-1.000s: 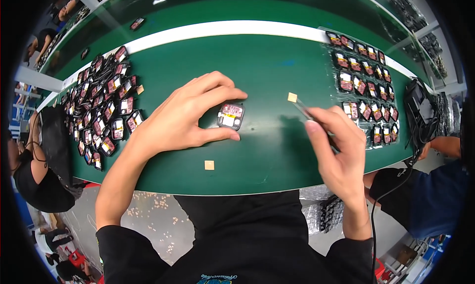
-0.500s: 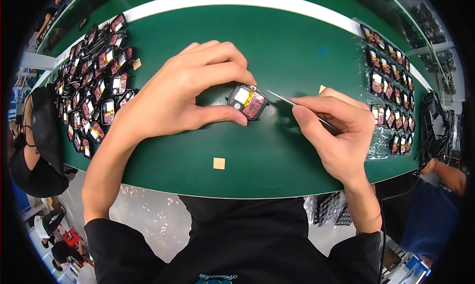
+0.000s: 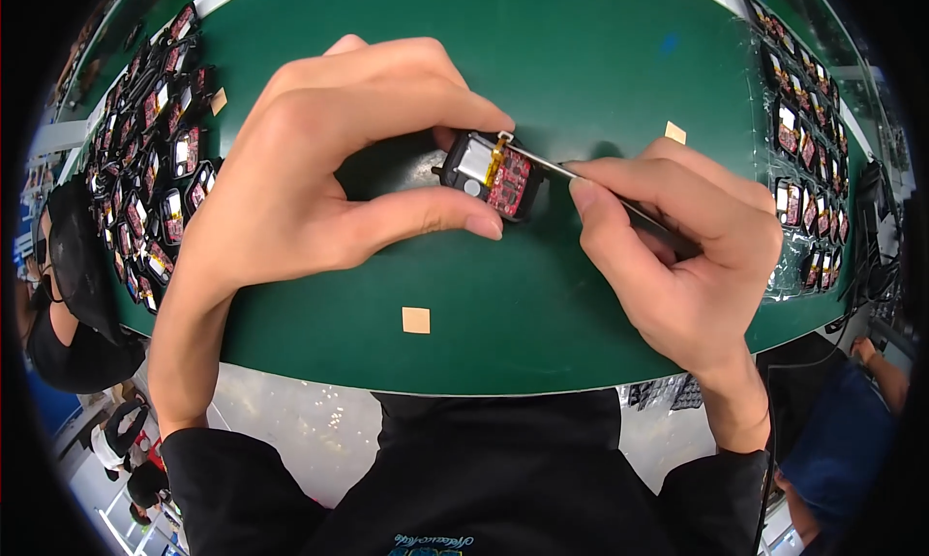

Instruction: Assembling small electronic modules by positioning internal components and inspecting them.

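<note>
Between the thumb and index finger of my left hand (image 3: 310, 159) is a small open black electronic device (image 3: 490, 175). Inside it show a silver-white battery, a strip of yellow tape and a red circuit board. The hand grips it by its edges, tilted over the table. My right hand (image 3: 677, 237) is closed around slim metal tweezers (image 3: 547, 164) in a pen-like hold. Their tip meets a small pale metal piece at the device's far edge, beside my left index fingertip. Whether the tips are pinched on that piece I cannot make out.
Many similar open devices (image 3: 184, 150) lie heaped at the left of the green table (image 3: 513, 333). More stand in rows on clear plastic (image 3: 789, 256) at the right. Square yellowish paper pieces (image 3: 416, 321) lie on the table. Other people sit at both sides.
The tweezers' tip has gone from a gap right of the device onto its far edge. The device has turned slightly in my left hand, and the view has come closer.
</note>
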Demonstrator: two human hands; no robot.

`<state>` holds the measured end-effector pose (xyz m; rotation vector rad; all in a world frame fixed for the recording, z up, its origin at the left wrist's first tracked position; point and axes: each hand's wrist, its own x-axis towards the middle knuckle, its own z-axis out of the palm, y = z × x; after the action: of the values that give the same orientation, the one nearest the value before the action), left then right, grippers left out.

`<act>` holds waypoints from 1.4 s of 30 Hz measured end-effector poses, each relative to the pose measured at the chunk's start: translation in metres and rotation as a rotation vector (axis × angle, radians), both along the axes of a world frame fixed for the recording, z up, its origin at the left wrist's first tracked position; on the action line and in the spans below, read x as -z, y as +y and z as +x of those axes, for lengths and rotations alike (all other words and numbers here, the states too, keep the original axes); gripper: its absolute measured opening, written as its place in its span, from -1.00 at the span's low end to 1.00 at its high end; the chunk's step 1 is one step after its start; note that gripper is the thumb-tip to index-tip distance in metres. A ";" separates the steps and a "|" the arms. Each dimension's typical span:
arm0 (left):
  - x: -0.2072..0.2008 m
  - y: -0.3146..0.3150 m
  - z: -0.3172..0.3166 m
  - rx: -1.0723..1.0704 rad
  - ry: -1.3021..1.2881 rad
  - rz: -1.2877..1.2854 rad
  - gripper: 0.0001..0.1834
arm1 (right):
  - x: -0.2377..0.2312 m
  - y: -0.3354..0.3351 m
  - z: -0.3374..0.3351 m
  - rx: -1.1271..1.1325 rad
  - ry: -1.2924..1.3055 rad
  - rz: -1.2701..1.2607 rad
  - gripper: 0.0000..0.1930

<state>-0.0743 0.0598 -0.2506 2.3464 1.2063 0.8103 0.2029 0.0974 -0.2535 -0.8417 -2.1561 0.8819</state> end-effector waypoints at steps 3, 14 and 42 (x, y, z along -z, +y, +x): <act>0.000 -0.001 0.001 -0.032 -0.002 -0.021 -0.31 | 0.003 0.002 0.002 -0.011 -0.009 0.079 -0.83; -0.001 -0.002 0.003 -0.079 -0.021 -0.072 -0.34 | 0.011 -0.002 0.000 0.010 -0.026 0.354 -0.63; -0.001 0.006 -0.011 0.041 -0.015 -0.126 -0.29 | 0.000 0.000 0.001 -0.023 0.015 -0.081 -0.84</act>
<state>-0.0851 0.0661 -0.2496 2.2524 1.1644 0.7156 0.2040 0.0978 -0.2534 -0.8487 -2.1327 0.9898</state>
